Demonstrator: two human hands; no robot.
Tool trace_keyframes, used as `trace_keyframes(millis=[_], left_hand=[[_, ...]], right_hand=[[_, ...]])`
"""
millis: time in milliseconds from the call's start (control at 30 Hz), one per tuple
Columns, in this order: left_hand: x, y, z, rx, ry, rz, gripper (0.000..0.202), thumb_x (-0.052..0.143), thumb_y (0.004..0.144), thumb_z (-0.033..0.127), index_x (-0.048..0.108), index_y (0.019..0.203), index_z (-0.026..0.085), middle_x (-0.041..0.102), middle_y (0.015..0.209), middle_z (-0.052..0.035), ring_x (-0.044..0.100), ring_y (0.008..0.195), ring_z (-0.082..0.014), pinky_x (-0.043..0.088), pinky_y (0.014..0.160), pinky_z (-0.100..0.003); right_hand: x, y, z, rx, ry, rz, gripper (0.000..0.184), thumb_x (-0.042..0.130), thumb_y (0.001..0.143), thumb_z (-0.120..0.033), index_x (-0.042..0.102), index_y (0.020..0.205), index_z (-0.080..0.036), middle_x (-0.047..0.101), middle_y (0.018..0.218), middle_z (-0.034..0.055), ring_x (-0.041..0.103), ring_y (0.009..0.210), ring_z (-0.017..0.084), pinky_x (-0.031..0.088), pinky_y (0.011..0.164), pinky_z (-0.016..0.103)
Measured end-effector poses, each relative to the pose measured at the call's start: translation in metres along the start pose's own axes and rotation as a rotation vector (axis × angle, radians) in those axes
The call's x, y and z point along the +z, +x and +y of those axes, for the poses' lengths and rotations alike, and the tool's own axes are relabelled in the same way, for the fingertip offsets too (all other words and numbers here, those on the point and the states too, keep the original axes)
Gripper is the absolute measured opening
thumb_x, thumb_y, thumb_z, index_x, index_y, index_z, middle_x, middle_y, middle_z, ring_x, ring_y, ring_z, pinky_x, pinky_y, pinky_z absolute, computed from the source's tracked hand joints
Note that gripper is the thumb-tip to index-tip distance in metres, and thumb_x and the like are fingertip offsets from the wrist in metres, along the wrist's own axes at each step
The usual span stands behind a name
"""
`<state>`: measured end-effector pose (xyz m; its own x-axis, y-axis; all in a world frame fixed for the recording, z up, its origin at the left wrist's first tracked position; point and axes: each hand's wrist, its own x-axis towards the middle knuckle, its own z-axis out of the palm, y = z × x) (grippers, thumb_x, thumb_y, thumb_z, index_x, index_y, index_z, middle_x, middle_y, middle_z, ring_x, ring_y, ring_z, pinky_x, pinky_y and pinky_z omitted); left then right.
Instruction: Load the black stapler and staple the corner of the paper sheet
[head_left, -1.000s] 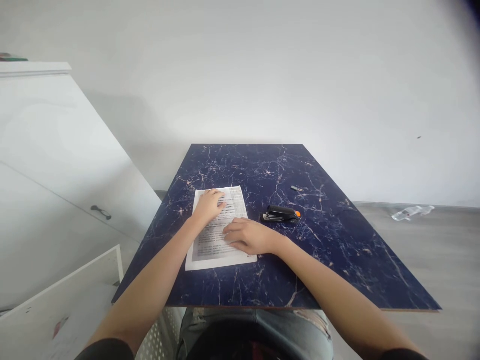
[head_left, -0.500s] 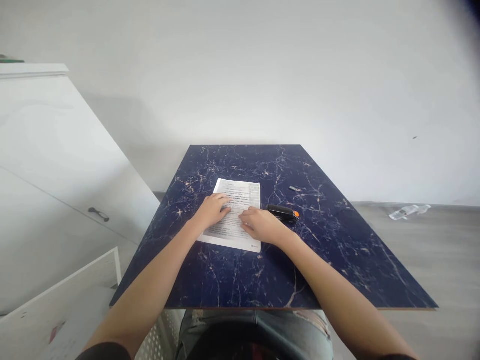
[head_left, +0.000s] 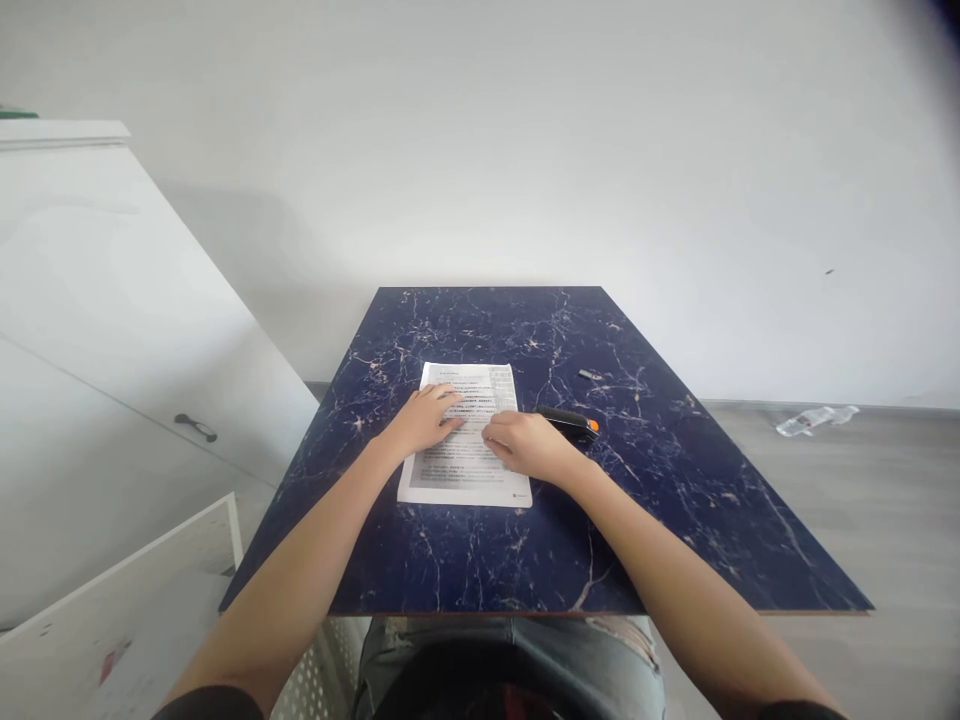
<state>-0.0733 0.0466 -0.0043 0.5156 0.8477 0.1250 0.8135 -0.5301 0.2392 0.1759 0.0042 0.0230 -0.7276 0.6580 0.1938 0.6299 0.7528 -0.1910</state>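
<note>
A printed paper sheet [head_left: 457, 490], possibly several stacked, lies on the dark blue marbled table [head_left: 480, 570]. My left hand [head_left: 429, 418] rests flat on its left half, fingers spread and pointing right. Across the sheet's right edge lies my right hand [head_left: 525, 443], its fingers curled in and touching the print. Whether anything is between those fingers is hidden. Just beyond the right wrist is a black stapler [head_left: 571, 425] with an orange end, partly covered by the hand. A small grey metallic piece [head_left: 590, 375], perhaps a strip of staples, lies farther back.
To the left stands a white cabinet [head_left: 135, 330] with a dark handle [head_left: 196, 428]. A crumpled clear plastic bottle [head_left: 816, 420] lies on the floor at right. The table's far edge is near a pale wall [head_left: 525, 150]. A white-framed panel [head_left: 150, 560] is at lower left.
The paper has turned slightly anticlockwise, its top edge shifting left and its bottom edge right, and now lies straighter. Both hands stay on it, the right-hand fingers a little more curled.
</note>
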Motion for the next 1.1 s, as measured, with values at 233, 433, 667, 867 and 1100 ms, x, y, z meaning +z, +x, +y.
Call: trace_keyframes(millis=[233, 433, 667, 867, 1100], left_hand=[[-0.003, -0.001, -0.001, -0.028, -0.015, -0.061, 0.049, 0.047, 0.097, 0.049, 0.054, 0.142, 0.030, 0.045, 0.155, -0.0065, 0.043, 0.140, -0.0299, 0.035, 0.114, -0.048], [-0.015, -0.005, 0.005, 0.051, -0.134, -0.192, 0.065, 0.060, 0.090, 0.054, 0.044, 0.150, 0.037, 0.030, 0.165, -0.0020, 0.027, 0.152, -0.0289, 0.026, 0.121, -0.046], [-0.034, -0.021, -0.010, -0.090, -0.161, -0.318, 0.073, 0.083, 0.064, 0.038, 0.061, 0.134, 0.035, 0.043, 0.158, -0.0053, 0.048, 0.139, -0.0306, 0.049, 0.101, -0.038], [-0.036, -0.047, -0.011, -0.342, -0.061, -0.353, 0.098, 0.088, 0.051, 0.026, 0.053, 0.142, 0.039, 0.044, 0.156, -0.0109, 0.060, 0.124, -0.0395, 0.055, 0.087, -0.045], [-0.042, -0.064, -0.010, -0.457, -0.032, -0.364, 0.097, 0.087, 0.047, 0.015, 0.060, 0.136, 0.041, 0.044, 0.156, -0.0121, 0.055, 0.127, -0.0477, 0.057, 0.074, -0.049]], right_hand=[[-0.021, -0.009, 0.027, 0.320, 0.174, 0.489, 0.028, 0.045, 0.100, -0.034, 0.069, 0.096, -0.020, 0.069, 0.086, 0.0087, 0.060, 0.085, 0.023, 0.048, 0.082, 0.036], [-0.047, -0.026, 0.070, 0.343, 0.394, 0.194, 0.038, 0.051, 0.094, -0.052, 0.071, 0.093, -0.020, 0.072, 0.094, 0.0084, 0.062, 0.083, 0.022, 0.049, 0.077, 0.036], [-0.065, -0.058, 0.104, 0.346, 0.470, -0.292, 0.056, 0.072, 0.075, -0.058, 0.067, 0.118, -0.023, 0.067, 0.118, 0.0114, 0.062, 0.099, 0.028, 0.048, 0.080, 0.039], [-0.055, -0.059, 0.109, 0.311, 0.413, -0.367, 0.044, 0.068, 0.078, -0.053, 0.066, 0.110, -0.022, 0.067, 0.108, 0.0099, 0.061, 0.088, 0.025, 0.045, 0.074, 0.036], [-0.051, -0.052, 0.101, 0.242, 0.364, -0.321, 0.034, 0.064, 0.083, -0.049, 0.064, 0.102, -0.021, 0.066, 0.100, 0.0067, 0.059, 0.080, 0.021, 0.042, 0.071, 0.033]])
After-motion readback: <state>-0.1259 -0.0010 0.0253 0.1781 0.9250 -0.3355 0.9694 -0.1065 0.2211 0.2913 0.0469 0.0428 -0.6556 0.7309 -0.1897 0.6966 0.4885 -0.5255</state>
